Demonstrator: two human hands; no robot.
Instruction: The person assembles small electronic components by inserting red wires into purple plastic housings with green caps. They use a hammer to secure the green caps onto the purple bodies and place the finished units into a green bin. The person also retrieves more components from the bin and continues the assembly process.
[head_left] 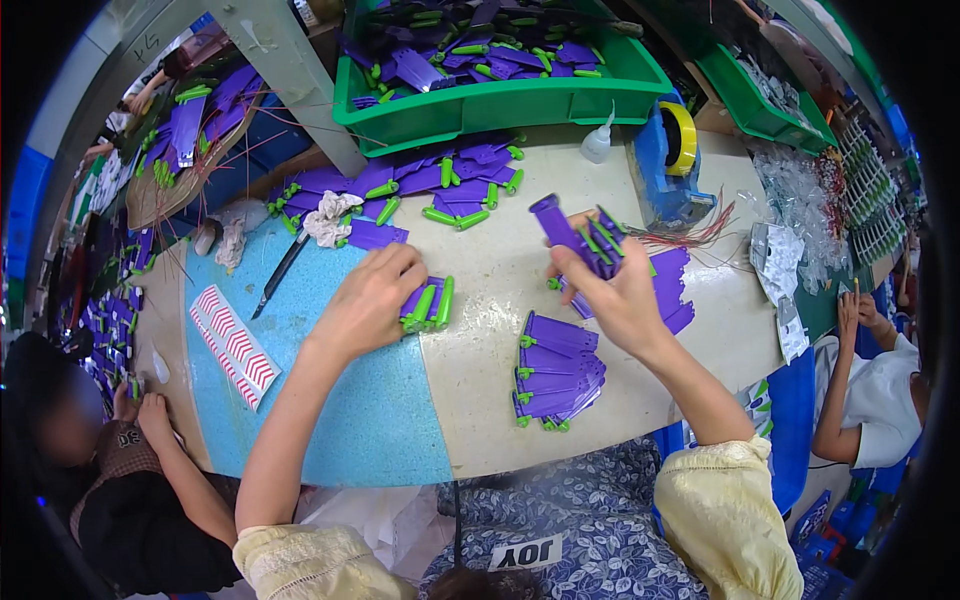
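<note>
My left hand point(372, 302) rests on the table at the edge of the blue mat, its fingers closed over a small stack of purple plastic pieces with bright green ends point(430, 304). A bunch of similar purple and green pieces point(597, 243) is gripped in my right hand point(620, 300), held above the table. Below that hand lies a fanned group of purple pieces point(562, 368), green tips toward the left. More purple pieces point(676, 292) lie just behind my right wrist. A loose pile of them point(450, 180) spreads across the far side of the table.
A green bin point(500, 108) full of purple pieces stands at the back. Near it are a white squeeze bottle point(597, 142) and a blue tape dispenser point(668, 180). A black knife-like tool point(281, 272) and a red-striped sheet point(232, 347) lie left. Co-workers sit on both sides.
</note>
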